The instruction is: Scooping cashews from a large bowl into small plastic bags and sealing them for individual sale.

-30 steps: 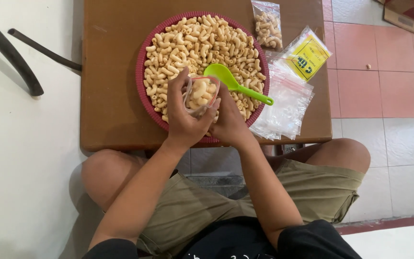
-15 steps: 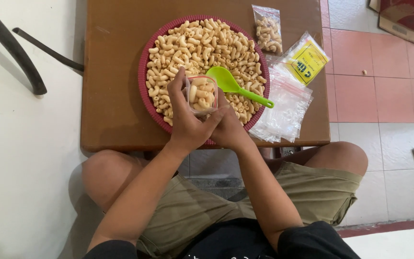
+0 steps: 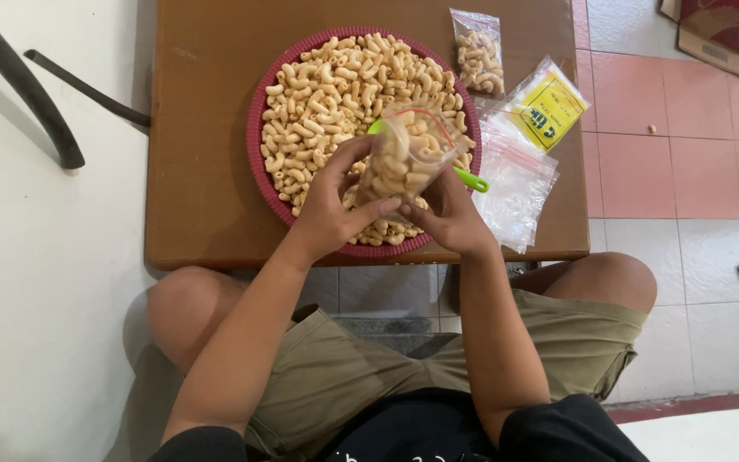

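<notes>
**Both hands on a filled bag above the red basket**

We take the round red basket (image 3: 254, 128) as our landmark. It sits on a brown wooden table (image 3: 198, 171) and is heaped with pale elbow-shaped macaroni snacks (image 3: 327, 77).

Over the near right part of that basket we see a small clear plastic bag (image 3: 404, 154), filled with the same snacks and tilted so that its red-striped mouth points away from the person and to the right. The left hand (image 3: 327, 210) grips the bag's lower left side, thumb and fingers closed on the plastic. The right hand (image 3: 451, 214) pinches its lower right side, fingers also closed on the bag. The two hands sit close together, their fingertips nearly meeting under the bag, above the basket's near rim.

A bright green spoon (image 3: 470, 180) lies in the basket behind the bag; we see only a bit of its bowl and the end of its handle, poking out over the right rim.

Right of the basket lies a stack of empty clear bags (image 3: 515, 184). Beyond that, a packet with a yellow label (image 3: 547, 104). At the basket's far right, on the table, rests one sealed bag of snacks (image 3: 476, 51).
</notes>
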